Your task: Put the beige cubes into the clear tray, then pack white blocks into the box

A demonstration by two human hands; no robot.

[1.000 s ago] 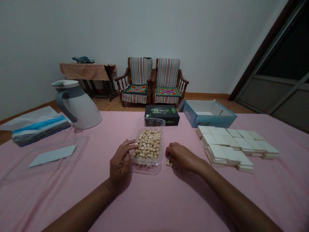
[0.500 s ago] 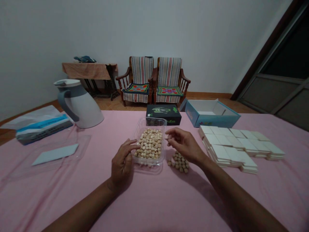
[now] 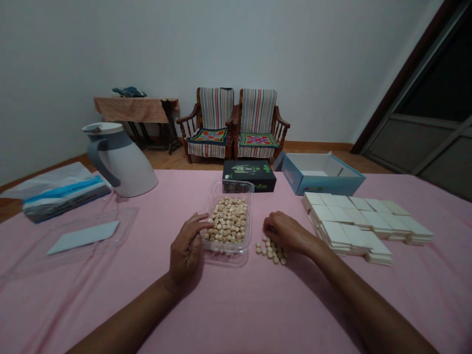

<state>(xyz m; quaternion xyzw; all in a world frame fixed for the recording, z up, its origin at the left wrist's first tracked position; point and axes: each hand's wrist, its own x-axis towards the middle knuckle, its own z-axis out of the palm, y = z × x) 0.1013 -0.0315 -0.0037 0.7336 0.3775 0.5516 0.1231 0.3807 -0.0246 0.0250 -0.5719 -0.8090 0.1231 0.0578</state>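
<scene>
A clear plastic container (image 3: pixel 250 216) full of small pale wooden pieces (image 3: pixel 230 219) stands in the middle of the pink cloth. At its left wall is my left hand (image 3: pixel 187 243), curled around the rim with a finger reaching over the edge. Just right of the container, a small group of the same wooden pieces (image 3: pixel 273 251) lies on the cloth in close rows. Over the far side of this group is my right hand (image 3: pixel 285 230), fingers bent down and pressed together. Its fingertips are low by the cloth, and whatever they pinch is hidden.
Stacks of square pale tiles (image 3: pixel 354 221) stand on the right. Behind are a black box (image 3: pixel 249 176) and an open blue box (image 3: pixel 324 179). On the left are a grey-white jug (image 3: pixel 129 167), a soft packet (image 3: pixel 66 196) and a clear lid (image 3: pixel 127 226) with a white strip (image 3: pixel 84 237).
My right hand has come down and slightly right, from beside the container's right rim to the far side of the loose group. My left hand stays on the container.
</scene>
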